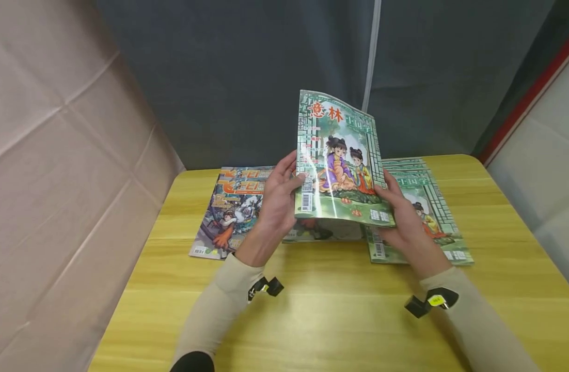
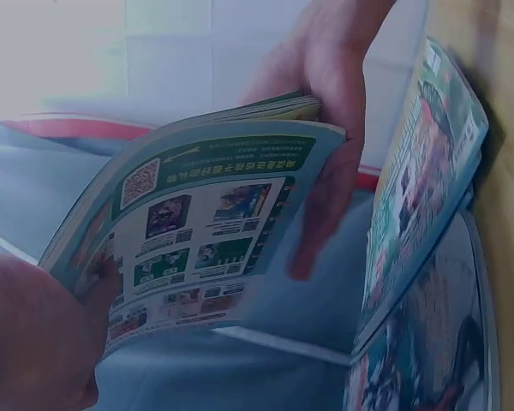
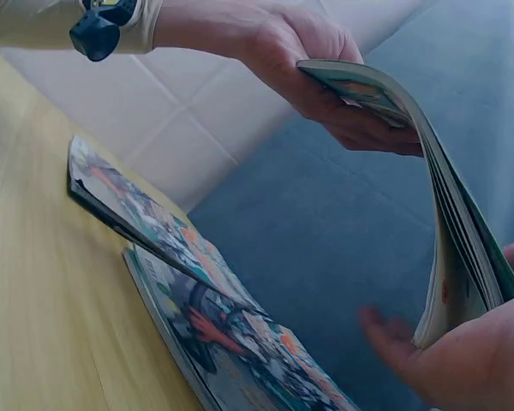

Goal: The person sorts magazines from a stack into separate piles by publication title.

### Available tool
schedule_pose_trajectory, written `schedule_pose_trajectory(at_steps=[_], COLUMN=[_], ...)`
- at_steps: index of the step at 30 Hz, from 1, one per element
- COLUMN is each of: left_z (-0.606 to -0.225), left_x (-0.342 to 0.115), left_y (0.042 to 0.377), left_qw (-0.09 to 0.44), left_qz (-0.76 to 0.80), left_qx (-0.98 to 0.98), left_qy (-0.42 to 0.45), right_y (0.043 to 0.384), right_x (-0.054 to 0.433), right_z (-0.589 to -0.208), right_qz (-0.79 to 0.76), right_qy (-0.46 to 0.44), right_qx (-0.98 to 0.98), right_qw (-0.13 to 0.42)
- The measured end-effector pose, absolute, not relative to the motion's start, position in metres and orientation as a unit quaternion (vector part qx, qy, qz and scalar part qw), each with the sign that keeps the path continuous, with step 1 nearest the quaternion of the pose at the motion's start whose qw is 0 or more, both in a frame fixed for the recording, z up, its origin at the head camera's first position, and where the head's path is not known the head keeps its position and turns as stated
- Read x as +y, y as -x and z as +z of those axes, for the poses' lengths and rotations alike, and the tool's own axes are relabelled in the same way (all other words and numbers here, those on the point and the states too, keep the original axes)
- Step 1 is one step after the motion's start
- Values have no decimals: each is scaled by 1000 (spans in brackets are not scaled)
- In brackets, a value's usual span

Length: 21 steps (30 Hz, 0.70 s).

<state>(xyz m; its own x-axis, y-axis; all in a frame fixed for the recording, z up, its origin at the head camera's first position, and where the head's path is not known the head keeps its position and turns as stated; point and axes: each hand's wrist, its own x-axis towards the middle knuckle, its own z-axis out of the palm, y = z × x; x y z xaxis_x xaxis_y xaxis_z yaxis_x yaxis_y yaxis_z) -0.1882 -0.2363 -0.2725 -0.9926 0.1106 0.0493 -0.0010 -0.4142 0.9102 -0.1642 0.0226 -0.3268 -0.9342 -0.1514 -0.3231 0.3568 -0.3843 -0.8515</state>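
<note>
Here we are, closest in: two cream sleeves [image 1: 219, 299], each with a small black camera [image 1: 266, 285] strapped at the wrist, and then the hands. The left hand [image 1: 276, 199] holds the magazine [image 1: 342, 163] by its left edge, thumb laid on the cover; the right hand [image 1: 405, 217] grips the lower right corner, thumb on top. So the magazine is up in the air between them, above the table [image 1: 335, 320]. The head view gives us only its green front, two cartoon figures under red characters. Over to the left wrist view, and there's the back, with a QR code [image 2: 141, 183] and rows of small pictures; there too we catch a right finger hanging free of the paper, blurred. The right wrist view gives us the page edges, bowed and parting into thin layers. Glossy stuff, this: white glare streaks down the bending cover. Below lie flat rectangles, the dark left stack [image 1: 231, 225] with orange lettering, the green right stack [image 1: 435, 206] stepped at its far edge. Under them runs smooth, yellow, wood-grained tabletop, and farthest off, we see a matte dark grey curtain [image 1: 247, 77] split by a pale strip [image 1: 372, 51].
</note>
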Motion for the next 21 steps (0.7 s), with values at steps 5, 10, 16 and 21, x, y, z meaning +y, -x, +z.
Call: schedule_pose_trajectory(at_steps=[5, 10, 16, 21], left_z=[-279, -301, -322, -341], left_x=[-217, -190, -157, -134], left_y=[187, 182, 167, 155], left_qw=[54, 80, 116, 137], left_qz=[842, 858, 873, 862], left_qx=[533, 505, 473, 488], left_qy=[-59, -45, -22, -1], right_y=[151, 137, 123, 113], right_x=[49, 91, 135, 163], right_z=[-325, -332, -337, -345], right_qz=[-830, -894, -895, -882], right_qy=[-97, -51, -40, -44], right_qx=[535, 436, 434, 457], right_qw=[124, 92, 95, 102])
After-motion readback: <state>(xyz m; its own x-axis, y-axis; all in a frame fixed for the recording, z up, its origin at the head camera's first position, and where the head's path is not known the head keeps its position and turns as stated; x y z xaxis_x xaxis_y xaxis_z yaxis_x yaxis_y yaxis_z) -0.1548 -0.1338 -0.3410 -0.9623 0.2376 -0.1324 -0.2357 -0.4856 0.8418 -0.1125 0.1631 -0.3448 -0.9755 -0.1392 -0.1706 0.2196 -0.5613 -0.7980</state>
